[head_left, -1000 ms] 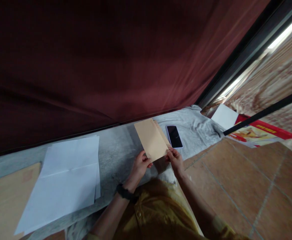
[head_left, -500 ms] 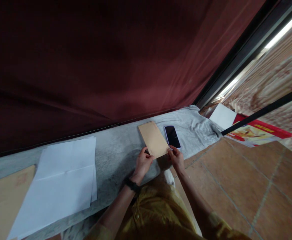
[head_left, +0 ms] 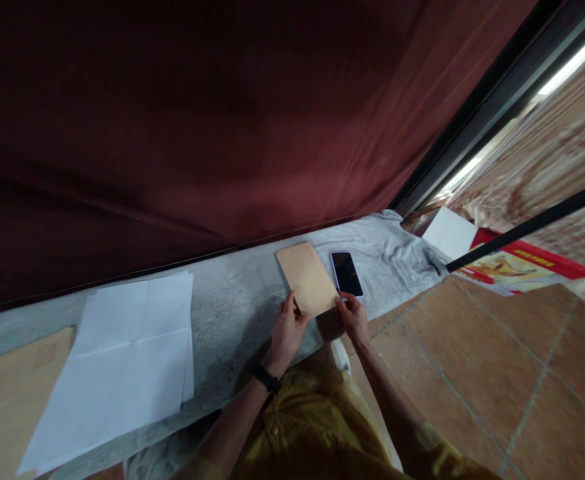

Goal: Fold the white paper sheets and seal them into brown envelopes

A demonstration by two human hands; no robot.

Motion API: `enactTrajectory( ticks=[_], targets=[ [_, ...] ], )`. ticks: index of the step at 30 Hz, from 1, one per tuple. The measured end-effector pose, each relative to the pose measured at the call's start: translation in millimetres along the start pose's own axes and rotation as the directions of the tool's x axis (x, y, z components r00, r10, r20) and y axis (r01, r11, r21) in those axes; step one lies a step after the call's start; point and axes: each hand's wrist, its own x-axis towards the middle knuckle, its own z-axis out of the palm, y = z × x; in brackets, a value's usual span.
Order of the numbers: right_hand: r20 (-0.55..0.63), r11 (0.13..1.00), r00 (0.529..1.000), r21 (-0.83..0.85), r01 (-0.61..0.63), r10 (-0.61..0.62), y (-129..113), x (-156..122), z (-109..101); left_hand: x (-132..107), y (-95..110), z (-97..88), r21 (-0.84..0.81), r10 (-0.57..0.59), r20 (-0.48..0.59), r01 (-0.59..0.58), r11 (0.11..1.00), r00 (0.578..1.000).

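Note:
A tan paper envelope [head_left: 308,277] lies at a slant over the grey cloth, its near end held between my two hands. My left hand [head_left: 288,331] pinches its near left corner, fingers along the left edge. At the near right corner, my right hand [head_left: 353,317] has thumb and fingers closed on the paper. Just right of the envelope rests a phone [head_left: 347,274] with a dark screen and a pale case, close above my right fingers. Whether other envelopes lie beneath this one I cannot tell.
The grey cloth [head_left: 232,280] covers a long narrow surface along a dark red curtain [head_left: 252,133]. To the left are white creased sheets [head_left: 127,360] and a larger tan envelope [head_left: 17,393]. A dark pole [head_left: 527,227] crosses before a red and yellow box [head_left: 527,263] on the tiled floor [head_left: 472,353].
My left fingers have shifted slightly up along the envelope's left edge. My right hand keeps its hold, and the view has moved very slightly.

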Motion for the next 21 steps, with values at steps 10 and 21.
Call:
enactTrajectory(
  ticks=[10,21],
  targets=[
    [-0.005,0.999,1.0,-0.032,-0.007,0.006,2,0,-1,-11,15,1.2,0.597,0.105,0.142,-0.17,0.784,0.984],
    [0.019,0.994,1.0,-0.104,-0.011,0.013,3,2,1,-14,14,5.1,0.677,0.142,0.195,-0.238,0.697,0.971]
  ],
)
